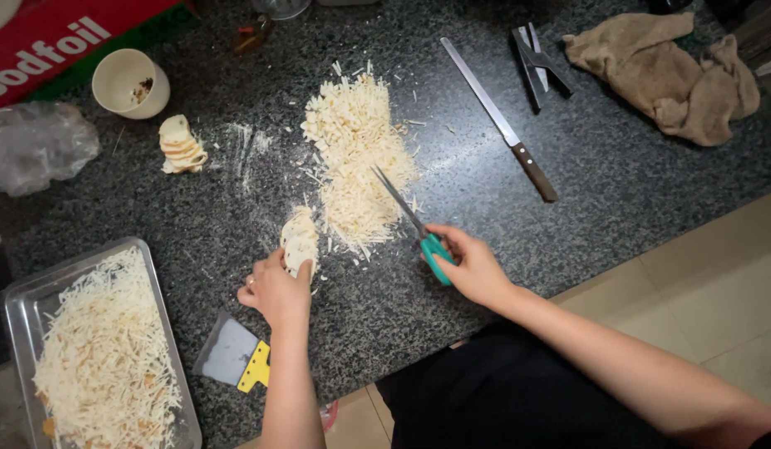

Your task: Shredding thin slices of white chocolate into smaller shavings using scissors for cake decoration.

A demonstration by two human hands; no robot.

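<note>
Nearby, a metal tray holds shreds; left hand grips a roll, right hand grips scissors.

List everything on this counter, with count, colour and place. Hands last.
Counter: one, dark speckled stone.
Shredded strips pile: one, pale cream, counter centre.
Folded roll: one, cream, held upright near the pile.
Second roll: one, cream, left of the pile.
Scissors: one, teal handles, blades over the pile.
Long knife: one, brown handle, right of the pile.
Tongs: one, dark metal, top right.
Cloth: one, tan, top right.
Cup: one, cream, top left.
Plastic bag: one, clear, left edge.
Tray: one, metal, bottom left, full of strips.
Scraper: one, yellow handle, beside the tray.
Foil box: one, red, top left.
Left hand: grips the folded roll.
Right hand: holds the scissors.
</note>
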